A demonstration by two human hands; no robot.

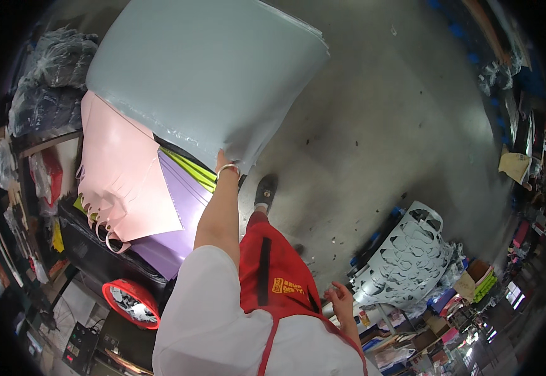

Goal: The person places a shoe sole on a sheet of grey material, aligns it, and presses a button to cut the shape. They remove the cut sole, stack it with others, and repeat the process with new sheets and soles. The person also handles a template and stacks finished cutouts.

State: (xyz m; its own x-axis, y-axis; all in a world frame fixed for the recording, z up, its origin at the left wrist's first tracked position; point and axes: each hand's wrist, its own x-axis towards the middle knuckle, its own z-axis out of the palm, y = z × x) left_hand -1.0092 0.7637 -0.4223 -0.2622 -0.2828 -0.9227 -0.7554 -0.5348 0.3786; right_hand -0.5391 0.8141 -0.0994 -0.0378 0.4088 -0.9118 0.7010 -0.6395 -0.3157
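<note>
My left arm reaches forward to a large stack of smooth grey sheets [210,69]. At the stack's near corner my left hand [221,159] holds the edge; most of its fingers are hidden there. Below and to the left lie a pale pink sheet [128,169] with cut-out, ragged strips, a purple sheet [182,197] and some lime-green sheets [188,168]. My right hand [339,297] hangs low at my side, its fingers loosely bent and apart, holding nothing. Close to it is a grey sheet full of cut-out holes [404,257], draped over something.
A red-rimmed round bin [133,304] with scraps stands at lower left, beside a black box-like surface [103,241]. Plastic-wrapped dark bundles [50,88] are at the far left. Small scraps lie on the concrete floor [373,125]. Cluttered goods line the right side.
</note>
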